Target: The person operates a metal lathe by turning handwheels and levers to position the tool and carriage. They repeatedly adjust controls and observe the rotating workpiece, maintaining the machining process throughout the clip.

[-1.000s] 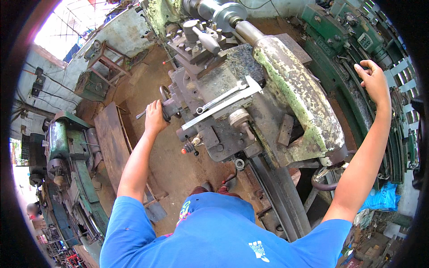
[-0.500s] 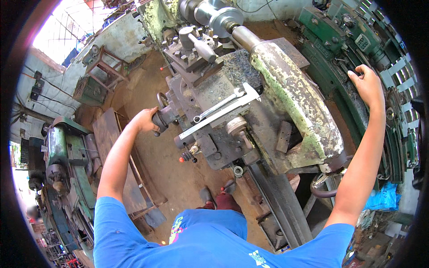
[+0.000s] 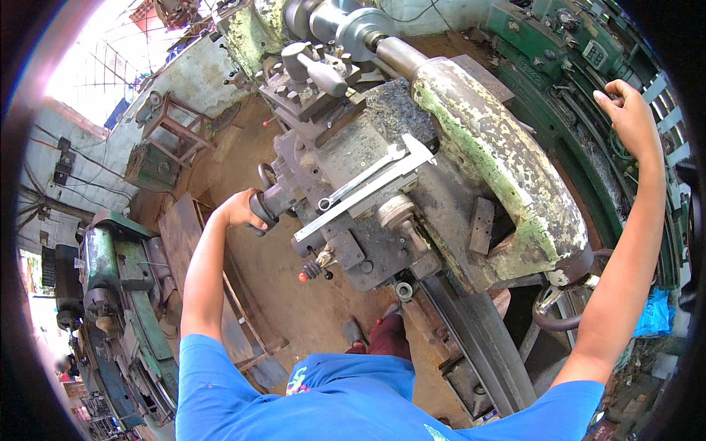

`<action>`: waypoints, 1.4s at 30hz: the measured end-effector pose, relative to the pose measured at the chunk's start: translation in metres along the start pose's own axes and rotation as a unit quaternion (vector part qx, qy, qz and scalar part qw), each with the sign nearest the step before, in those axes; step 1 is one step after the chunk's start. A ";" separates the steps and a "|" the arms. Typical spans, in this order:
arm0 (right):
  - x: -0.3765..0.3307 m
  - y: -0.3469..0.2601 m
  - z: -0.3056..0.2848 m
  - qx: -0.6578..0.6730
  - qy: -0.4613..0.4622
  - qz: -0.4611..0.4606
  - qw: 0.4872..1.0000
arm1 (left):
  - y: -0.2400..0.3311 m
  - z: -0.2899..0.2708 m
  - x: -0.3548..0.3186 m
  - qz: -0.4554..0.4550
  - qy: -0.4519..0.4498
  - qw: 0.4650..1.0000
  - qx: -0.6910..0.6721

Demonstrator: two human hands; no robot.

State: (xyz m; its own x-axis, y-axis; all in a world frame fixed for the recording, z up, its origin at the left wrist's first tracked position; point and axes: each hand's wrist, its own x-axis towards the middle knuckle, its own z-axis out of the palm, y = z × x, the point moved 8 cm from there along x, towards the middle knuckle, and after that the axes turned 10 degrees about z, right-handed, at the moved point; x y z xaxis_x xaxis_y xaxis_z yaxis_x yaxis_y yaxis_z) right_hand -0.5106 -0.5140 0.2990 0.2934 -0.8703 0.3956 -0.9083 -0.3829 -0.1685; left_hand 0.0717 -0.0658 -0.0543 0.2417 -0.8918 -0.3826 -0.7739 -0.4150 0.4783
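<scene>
My left hand (image 3: 241,210) is closed around the dark handwheel (image 3: 262,212) on the near-left end of the lathe's cross slide. To the far right, my right hand (image 3: 634,121) is held up in the air, thumb and forefinger apart, with nothing visible in it. A vernier caliper (image 3: 371,192) and a combination spanner (image 3: 360,178) lie side by side on the carriage. Beyond them stands the tool post (image 3: 301,92) with its clamp lever (image 3: 326,78). The tailstock (image 3: 507,147), in peeling green and cream paint, reaches toward a shiny round metal piece (image 3: 362,33).
Below my right forearm is the tailstock handwheel (image 3: 555,320). A green machine (image 3: 548,132) runs along the right side, another (image 3: 107,264) stands at the left. A wooden bench (image 3: 184,235) is beside my left arm. Red-tipped levers (image 3: 303,277) jut from the carriage.
My right hand has moved outward to the right. My left hand stays on the handwheel, its grip slightly shifted. The whole view has shifted a little, and my feet appear farther right.
</scene>
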 end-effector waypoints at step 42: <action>0.018 0.063 -0.062 0.051 0.254 0.066 0.964 | 0.029 0.004 -0.021 -0.022 0.120 0.982 0.145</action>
State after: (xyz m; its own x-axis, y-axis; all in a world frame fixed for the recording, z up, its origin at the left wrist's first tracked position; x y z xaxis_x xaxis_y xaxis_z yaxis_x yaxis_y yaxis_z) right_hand -0.5809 -0.5339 0.3517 -0.0291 -0.6600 0.7507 -0.8858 -0.3310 -0.3253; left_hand 0.0424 -0.0584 -0.0357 0.3831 -0.9051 -0.1843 -0.8852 -0.4168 0.2066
